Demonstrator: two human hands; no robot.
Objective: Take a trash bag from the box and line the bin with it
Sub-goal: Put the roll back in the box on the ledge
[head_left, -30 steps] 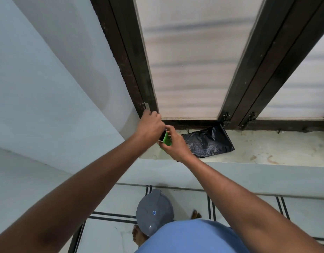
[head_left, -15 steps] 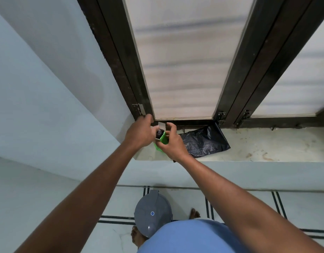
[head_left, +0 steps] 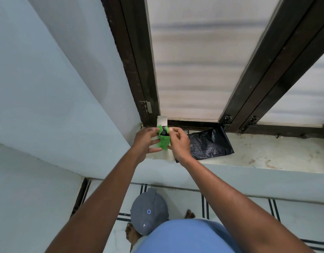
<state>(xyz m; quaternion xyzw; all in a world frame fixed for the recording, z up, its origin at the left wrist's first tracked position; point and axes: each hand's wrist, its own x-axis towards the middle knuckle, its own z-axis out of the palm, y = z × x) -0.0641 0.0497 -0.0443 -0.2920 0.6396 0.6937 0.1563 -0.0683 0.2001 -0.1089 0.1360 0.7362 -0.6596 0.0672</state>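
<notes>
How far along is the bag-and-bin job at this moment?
Done: the green box is open, its top flap up, a black roll showing in the mouth. In hand: the left hand and right hand hold the box over the sill; no bag pulled out yet. Left: draw a bag and line the grey bin, whose lid is closed.
</notes>
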